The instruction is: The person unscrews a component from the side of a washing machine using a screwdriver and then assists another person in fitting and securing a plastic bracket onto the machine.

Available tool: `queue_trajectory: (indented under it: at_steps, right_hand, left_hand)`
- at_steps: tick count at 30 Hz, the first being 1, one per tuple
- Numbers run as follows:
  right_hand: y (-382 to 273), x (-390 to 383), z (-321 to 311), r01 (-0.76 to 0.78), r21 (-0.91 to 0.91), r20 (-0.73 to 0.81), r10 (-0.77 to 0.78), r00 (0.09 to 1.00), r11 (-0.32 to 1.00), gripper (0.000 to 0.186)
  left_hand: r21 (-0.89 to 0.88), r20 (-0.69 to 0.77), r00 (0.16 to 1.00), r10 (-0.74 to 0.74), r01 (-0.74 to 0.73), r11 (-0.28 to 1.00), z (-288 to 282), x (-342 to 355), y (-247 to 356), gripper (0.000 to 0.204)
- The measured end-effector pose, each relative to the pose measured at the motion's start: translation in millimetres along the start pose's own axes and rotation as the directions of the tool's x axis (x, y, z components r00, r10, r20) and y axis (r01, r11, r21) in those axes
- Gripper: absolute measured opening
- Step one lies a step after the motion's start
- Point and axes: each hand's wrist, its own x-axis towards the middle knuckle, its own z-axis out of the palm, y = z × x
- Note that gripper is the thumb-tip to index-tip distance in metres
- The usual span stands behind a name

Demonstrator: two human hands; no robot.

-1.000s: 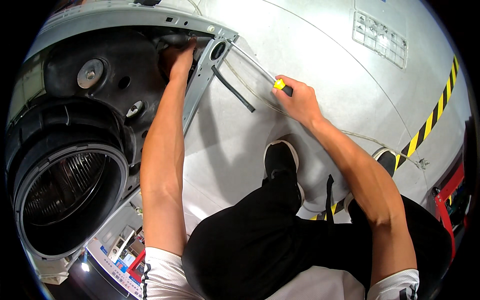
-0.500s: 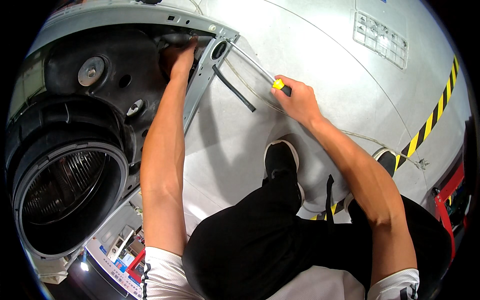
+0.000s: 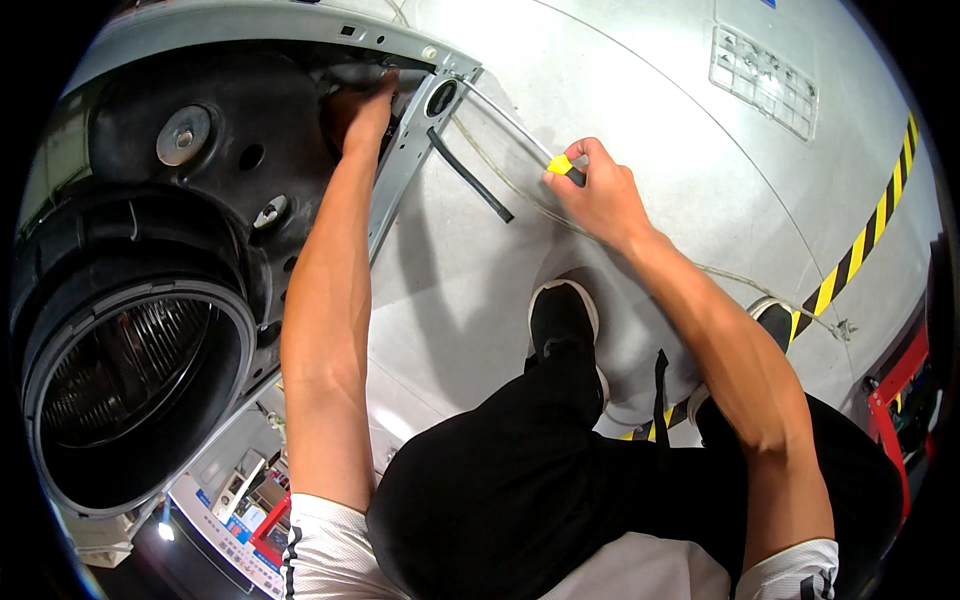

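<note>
A screwdriver with a yellow and black handle and a long metal shaft is pinched between the thumb and fingers of my right hand. Its shaft runs up and left to the corner of the grey metal frame; I cannot make out what the tip touches. Past that frame, my left hand reaches into a machine that looks like a front-loading washing machine, beside the black moulded part. Dark surroundings hide most of its fingers and anything they may hold. A round black rubber door seal surrounds the drum.
A black hose sticks out from the frame over the grey floor. A thin cable trails behind my right wrist. Farther off lie a clear compartment tray and black-yellow floor tape. Red metalwork stands at right.
My right hand's fingers have shifted on the screwdriver handle, the index finger now more arched. My left hand stays inside the machine. The view has moved very slightly.
</note>
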Motion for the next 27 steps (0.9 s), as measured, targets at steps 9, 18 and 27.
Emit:
queue_trajectory:
  at_steps: [9, 18, 27]
  right_hand:
    - [-3, 14, -25, -0.127, 0.105, 0.285, 0.092, 0.954, 0.986, 0.043]
    - [-1, 22, -23, -0.171, 0.223, 0.297, 0.100, 0.950, 0.960, 0.040]
    - [-12, 17, -27, -0.024, 0.082, 0.235, 0.004, 0.972, 0.996, 0.043]
  left_hand:
    - [0.023, 0.026, 0.993, -0.114, 0.114, 0.993, -14, -11, 27, 0.056]
    - [0.042, 0.020, 0.990, -0.140, 0.140, 0.989, -25, -19, 46, 0.054]
    - [0.076, 0.129, 0.967, -0.219, 0.210, 0.975, -21, -12, 43, 0.056]
